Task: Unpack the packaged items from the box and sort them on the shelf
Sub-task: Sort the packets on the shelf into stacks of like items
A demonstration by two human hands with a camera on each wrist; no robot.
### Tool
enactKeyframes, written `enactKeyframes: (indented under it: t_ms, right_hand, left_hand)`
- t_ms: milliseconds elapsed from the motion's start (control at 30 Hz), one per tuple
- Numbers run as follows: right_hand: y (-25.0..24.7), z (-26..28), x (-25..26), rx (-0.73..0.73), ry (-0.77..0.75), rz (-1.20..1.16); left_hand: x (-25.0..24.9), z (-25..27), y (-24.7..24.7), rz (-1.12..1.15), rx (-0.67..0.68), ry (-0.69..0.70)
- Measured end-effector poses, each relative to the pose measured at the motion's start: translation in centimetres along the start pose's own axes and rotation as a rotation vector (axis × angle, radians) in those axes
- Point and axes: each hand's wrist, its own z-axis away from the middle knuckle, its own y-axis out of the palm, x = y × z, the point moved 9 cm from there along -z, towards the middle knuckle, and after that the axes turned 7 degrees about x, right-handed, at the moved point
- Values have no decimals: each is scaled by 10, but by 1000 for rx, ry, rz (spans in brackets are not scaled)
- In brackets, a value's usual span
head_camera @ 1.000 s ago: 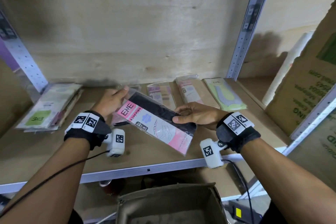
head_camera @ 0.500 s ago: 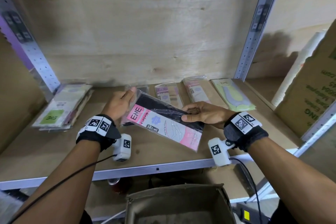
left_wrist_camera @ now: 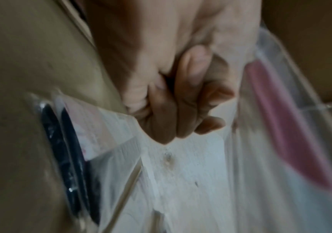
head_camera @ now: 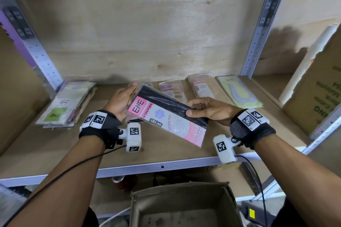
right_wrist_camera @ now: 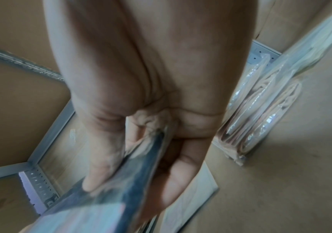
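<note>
Both hands hold a flat pink-and-black packet (head_camera: 167, 120) printed "ENE STOCKING" above the shelf (head_camera: 55, 145), its long axis slanting from the left hand (head_camera: 120, 102), fingers behind its far-left end, toward the right hand (head_camera: 208, 109) pinching its dark edge.

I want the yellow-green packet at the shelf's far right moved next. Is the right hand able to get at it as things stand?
Probably not yet: the right hand is pinching the pink stocking packet. The yellow-green packet lies uncovered just beyond it, so the path looks free once it lets go.
</note>
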Motion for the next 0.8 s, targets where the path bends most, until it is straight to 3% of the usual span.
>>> enactKeyframes:
  t_ms: [200, 333, 400, 500, 600, 800]
  right_hand:
    - [-1, 4, 4, 32, -13, -84]
    - [-4, 5, 8, -24, -47, -320]
    - [-2, 3, 13, -23, -95, -453]
    - [0, -4, 21, -70, -158, -509]
    - [3, -15, 22, -163, -152, -495]
    - [16, -41, 32, -253, -48, -311]
  left_hand:
    - [11, 1, -11, 63, -84, -15]
    - [24, -2, -24, 263, -103, -55]
    - [30, -1, -10, 173, -4, -142]
    - [34, 7, 31, 3, 254, -228]
    - [29, 15, 57, -62, 394, -193]
    - [16, 10, 18, -111, 142, -88]
